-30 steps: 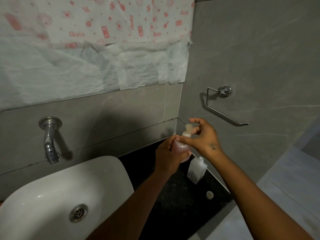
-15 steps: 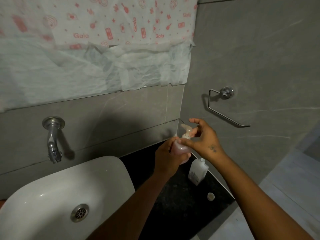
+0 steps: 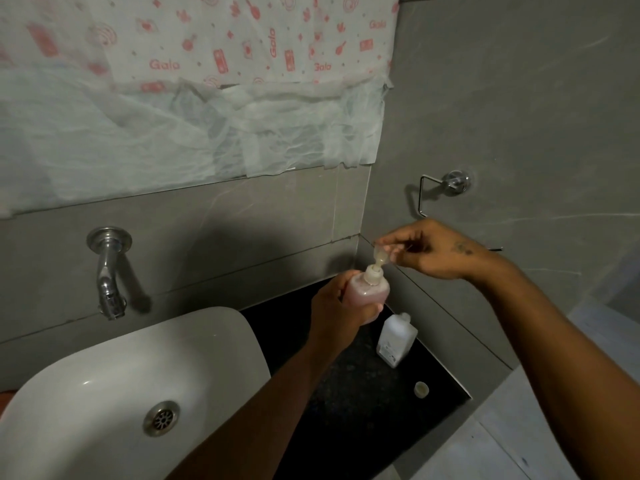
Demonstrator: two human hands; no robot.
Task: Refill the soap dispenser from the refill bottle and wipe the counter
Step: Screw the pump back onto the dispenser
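Soap dispenser held above the dark tabletop, pump head pinched.

The left hand (image 3: 341, 303) grips the pinkish translucent soap dispenser (image 3: 367, 289); the right hand (image 3: 429, 249) pinches its pump head (image 3: 380, 255). The white refill bottle (image 3: 396, 339) stands just below, its cap (image 3: 421, 389) nearby, beside the white sink (image 3: 221, 341) and tap (image 3: 108, 271).

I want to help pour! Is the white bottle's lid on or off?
Off. The white refill bottle stands upright on the black counter with a bare neck; a small round cap lies beside it.
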